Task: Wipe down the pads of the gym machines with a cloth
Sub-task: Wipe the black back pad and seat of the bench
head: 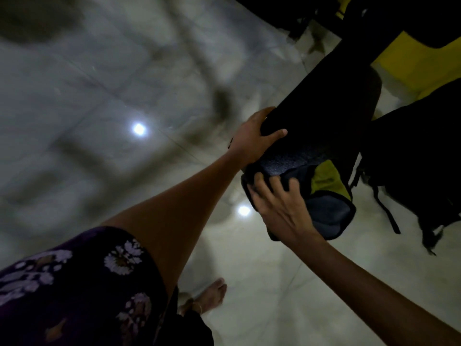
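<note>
Cloth (324, 196), dark grey with a yellow-green patch and a dark border, lies draped over the near end of a long black pad (321, 106) that stretches away toward a yellow and black machine frame (409, 53), above the pale shiny floor (99, 108). The person's left hand (252, 141) holds the pad just beyond the cloth, thumb curled over its top face and fingers going around the far edge, while the right hand (277, 206) presses on the cloth with fingers spread and a little bent.
</note>
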